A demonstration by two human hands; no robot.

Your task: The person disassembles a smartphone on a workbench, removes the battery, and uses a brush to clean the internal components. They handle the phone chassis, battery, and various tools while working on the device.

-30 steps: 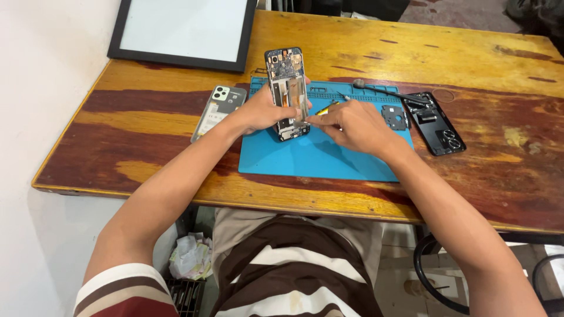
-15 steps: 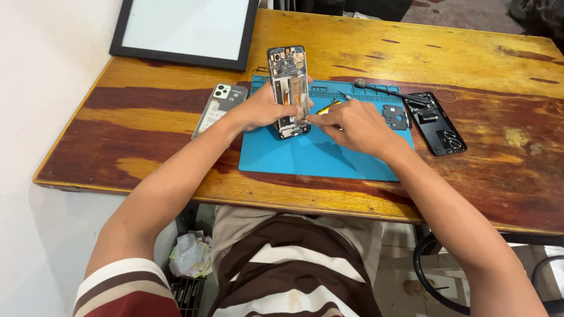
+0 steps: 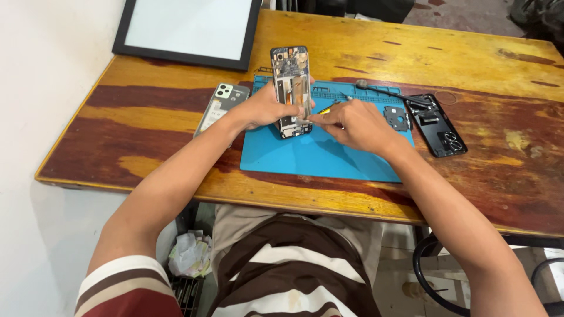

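A person's left hand (image 3: pixel 264 108) closes around the edges of an opened phone (image 3: pixel 291 88) (back cover off, boards bare) at the far left of a blue work mat (image 3: pixel 317 155); the right hand (image 3: pixel 352 123) pinches a yellow-handled tool (image 3: pixel 326 108) at its near end; the phone looks light, stiff and fragile, best gripped by its frame; no containers appear; a black back cover (image 3: pixel 437 123) lies to the right.

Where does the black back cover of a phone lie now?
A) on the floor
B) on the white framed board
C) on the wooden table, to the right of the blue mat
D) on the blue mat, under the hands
C: the black back cover lies on the bare wooden table, just right of the blue mat.
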